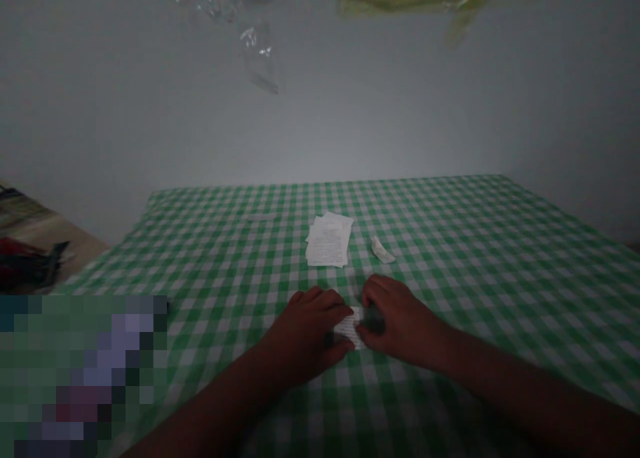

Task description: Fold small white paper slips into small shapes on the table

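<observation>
Both my hands rest on a table covered by a green-and-white checked cloth [475,245]. Between them lies a small folded piece of white paper [351,326]. My left hand [313,331] presses on its left part with curled fingers. My right hand [397,321] pinches its right edge with fingers bent. Much of the paper is hidden under the fingers.
A small stack of printed paper sheets [328,239] lies further back on the cloth, with a small folded white paper piece [383,250] to its right. A pale wall rises behind the table. Dark red clutter [25,261] sits off the table's left side.
</observation>
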`<state>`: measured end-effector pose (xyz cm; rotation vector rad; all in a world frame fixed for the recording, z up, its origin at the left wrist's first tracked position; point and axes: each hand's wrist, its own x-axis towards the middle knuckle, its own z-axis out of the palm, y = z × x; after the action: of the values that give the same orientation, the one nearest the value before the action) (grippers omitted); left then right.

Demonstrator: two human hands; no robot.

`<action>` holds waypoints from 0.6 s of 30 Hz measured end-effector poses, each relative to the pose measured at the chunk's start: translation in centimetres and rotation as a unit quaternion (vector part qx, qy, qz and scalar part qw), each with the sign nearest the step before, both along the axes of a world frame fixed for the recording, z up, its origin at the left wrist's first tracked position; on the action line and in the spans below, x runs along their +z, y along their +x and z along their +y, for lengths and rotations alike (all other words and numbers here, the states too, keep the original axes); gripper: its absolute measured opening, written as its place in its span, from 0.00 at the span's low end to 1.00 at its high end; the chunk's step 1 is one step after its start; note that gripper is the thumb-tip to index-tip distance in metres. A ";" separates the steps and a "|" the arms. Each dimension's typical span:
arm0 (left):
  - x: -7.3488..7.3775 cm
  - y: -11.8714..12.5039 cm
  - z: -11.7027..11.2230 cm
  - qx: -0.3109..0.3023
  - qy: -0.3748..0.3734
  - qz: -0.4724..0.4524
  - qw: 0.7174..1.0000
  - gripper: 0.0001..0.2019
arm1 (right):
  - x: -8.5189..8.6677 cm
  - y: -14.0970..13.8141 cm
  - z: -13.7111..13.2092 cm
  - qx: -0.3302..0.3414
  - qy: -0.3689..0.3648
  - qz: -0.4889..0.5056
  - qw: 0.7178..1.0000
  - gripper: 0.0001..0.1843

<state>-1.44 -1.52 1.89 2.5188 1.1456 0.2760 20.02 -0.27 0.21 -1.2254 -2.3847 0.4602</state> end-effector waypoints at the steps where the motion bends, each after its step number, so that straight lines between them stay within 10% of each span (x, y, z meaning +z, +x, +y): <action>1: 0.0 0.0 0.0 -0.001 -0.002 0.000 1.000 0.21 | 0.2 0.0 -0.3 0.002 -0.007 -0.004 1.000 0.14; 18: 0.4 0.0 0.3 -0.016 -0.010 0.010 1.000 0.23 | -0.5 -0.4 2.0 -0.056 -0.067 0.019 0.996 0.09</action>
<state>-1.39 -1.27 2.29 2.5259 1.1079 0.2298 19.66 1.72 -0.30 -1.3883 -2.2693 0.6110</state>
